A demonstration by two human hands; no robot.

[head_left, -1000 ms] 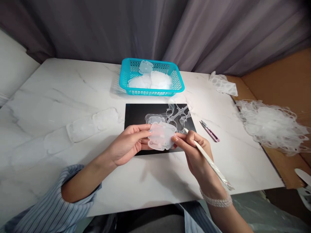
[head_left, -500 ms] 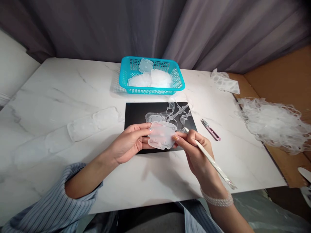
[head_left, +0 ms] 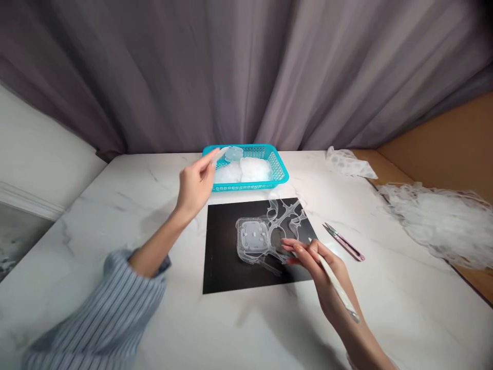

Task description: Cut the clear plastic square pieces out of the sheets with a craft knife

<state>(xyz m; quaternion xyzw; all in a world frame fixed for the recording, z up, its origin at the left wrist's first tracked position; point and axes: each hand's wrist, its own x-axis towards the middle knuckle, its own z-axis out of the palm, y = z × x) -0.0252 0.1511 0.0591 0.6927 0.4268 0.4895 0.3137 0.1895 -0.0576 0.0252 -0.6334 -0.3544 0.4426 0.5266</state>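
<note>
Two hands work apart: the left hand pinches a translucent plastic piece in its fingers above a teal basket, the right hand's fingers grip a white stylus.

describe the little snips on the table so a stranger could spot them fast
On the white marble table, find the black sheet. Just off its right edge, past the right hand, lie small thread snips, the only thing with pinkish handles and metal blades.
</note>
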